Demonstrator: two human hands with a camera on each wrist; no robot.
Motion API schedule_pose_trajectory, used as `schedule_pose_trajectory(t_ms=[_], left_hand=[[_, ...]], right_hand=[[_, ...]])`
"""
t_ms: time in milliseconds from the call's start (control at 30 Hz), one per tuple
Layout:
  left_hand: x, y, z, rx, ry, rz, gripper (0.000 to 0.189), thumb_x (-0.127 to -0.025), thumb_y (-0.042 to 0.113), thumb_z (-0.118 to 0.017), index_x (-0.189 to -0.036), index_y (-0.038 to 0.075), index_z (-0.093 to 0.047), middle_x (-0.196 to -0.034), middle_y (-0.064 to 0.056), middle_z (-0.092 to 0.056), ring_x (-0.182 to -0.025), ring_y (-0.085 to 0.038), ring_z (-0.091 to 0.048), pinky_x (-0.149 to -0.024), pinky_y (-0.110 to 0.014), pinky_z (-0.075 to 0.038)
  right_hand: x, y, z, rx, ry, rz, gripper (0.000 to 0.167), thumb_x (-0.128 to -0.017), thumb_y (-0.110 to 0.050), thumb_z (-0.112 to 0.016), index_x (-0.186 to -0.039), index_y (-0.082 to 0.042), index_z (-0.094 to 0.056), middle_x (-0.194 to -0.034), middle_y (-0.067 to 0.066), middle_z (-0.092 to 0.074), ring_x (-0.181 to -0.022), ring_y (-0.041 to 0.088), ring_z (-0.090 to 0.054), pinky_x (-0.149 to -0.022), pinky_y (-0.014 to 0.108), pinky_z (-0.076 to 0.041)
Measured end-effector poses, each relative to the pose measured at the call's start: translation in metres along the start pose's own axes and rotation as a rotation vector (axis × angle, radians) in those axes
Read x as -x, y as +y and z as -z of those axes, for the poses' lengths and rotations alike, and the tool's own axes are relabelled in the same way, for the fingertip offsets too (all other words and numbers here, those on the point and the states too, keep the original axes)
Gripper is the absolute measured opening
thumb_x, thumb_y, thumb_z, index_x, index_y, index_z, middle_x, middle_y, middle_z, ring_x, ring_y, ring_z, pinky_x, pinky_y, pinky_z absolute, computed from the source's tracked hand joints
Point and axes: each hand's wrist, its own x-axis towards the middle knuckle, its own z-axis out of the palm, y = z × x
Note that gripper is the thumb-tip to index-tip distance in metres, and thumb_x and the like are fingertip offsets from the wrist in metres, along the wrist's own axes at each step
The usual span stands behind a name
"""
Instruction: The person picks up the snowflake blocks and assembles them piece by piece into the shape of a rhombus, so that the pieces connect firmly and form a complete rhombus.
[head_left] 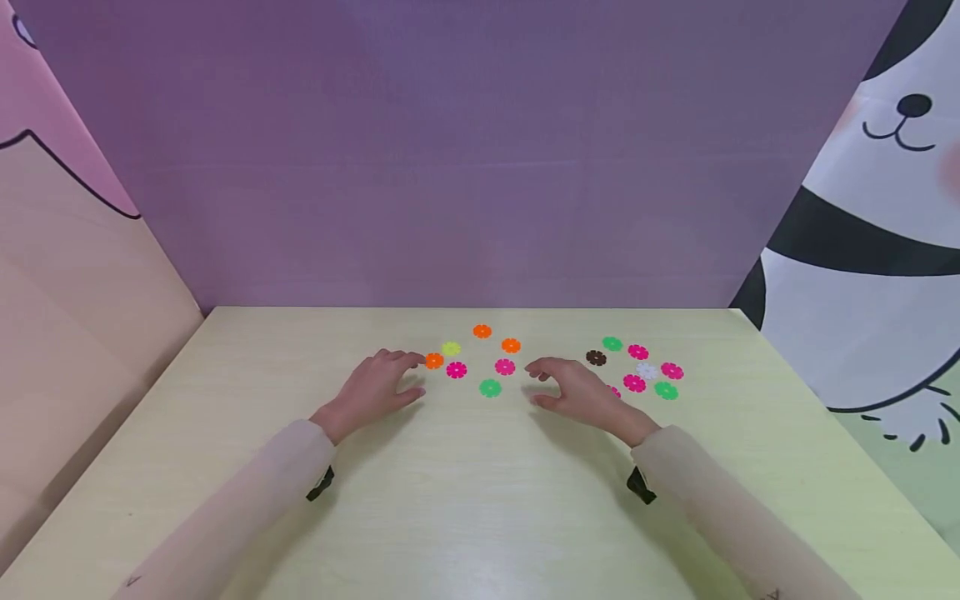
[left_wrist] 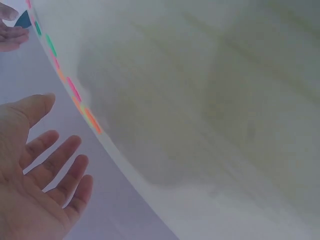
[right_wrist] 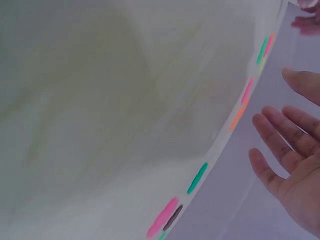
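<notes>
Above the table, my left hand [head_left: 377, 387] hovers with relaxed, apart fingers and holds nothing. Closest to its fingertips is an orange flower-shaped disc [head_left: 434, 361], with a yellow disc [head_left: 451, 348] and a pink disc [head_left: 457, 370] just beyond. Opposite it, my right hand [head_left: 581, 392] is likewise loosely spread and holds nothing. Between the hands lie another pink disc [head_left: 505, 367], a green disc [head_left: 490, 388] and two more orange discs farther back. In the left wrist view the left palm [left_wrist: 35, 200] faces the camera; the right palm [right_wrist: 305, 190] shows similarly in the right wrist view.
Right of the right hand lies a second group: a brown disc [head_left: 596, 357], a white disc [head_left: 647, 371], green discs and several pink ones, one partly hidden by that hand. The pale wooden table [head_left: 465, 500] ends at a purple backdrop [head_left: 465, 167]. Cartoon-printed cloths hang at both sides.
</notes>
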Motion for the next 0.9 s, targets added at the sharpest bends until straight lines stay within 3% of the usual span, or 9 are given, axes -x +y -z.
schedule_pose_trajectory(t_ms=[233,600,900], left_hand=[[-0.017,0.007,-0.01,0.054,-0.043,0.004,0.042,-0.081,0.023,-0.069,-0.119,0.009,-0.058,-0.111,-0.005,-0.064,-0.101,-0.024,-0.057,-0.087,-0.038,-0.047],[-0.044,0.02,-0.018,0.035,-0.095,0.031,0.038,-0.079,0.02,-0.071,-0.115,0.011,-0.061,-0.107,-0.004,-0.065,-0.096,-0.02,-0.058,-0.083,-0.033,-0.05],[-0.057,0.02,-0.023,0.026,-0.099,0.05,0.034,-0.079,0.019,-0.071,-0.111,0.011,-0.064,-0.105,-0.005,-0.066,-0.091,-0.021,-0.057,-0.081,-0.033,-0.05]], right_hand=[[-0.016,-0.011,-0.008,0.004,-0.055,0.0,0.037,-0.079,-0.009,-0.069,-0.114,0.0,-0.058,-0.106,0.012,-0.064,-0.096,0.025,-0.061,-0.083,0.037,-0.051],[-0.041,-0.017,-0.019,-0.033,-0.122,-0.01,0.035,-0.081,-0.01,-0.067,-0.114,-0.001,-0.058,-0.11,0.011,-0.063,-0.098,0.023,-0.06,-0.085,0.035,-0.05],[-0.054,-0.019,-0.024,-0.03,-0.182,-0.021,0.033,-0.081,-0.009,-0.067,-0.112,-0.001,-0.059,-0.107,0.01,-0.064,-0.096,0.022,-0.061,-0.086,0.034,-0.05]])
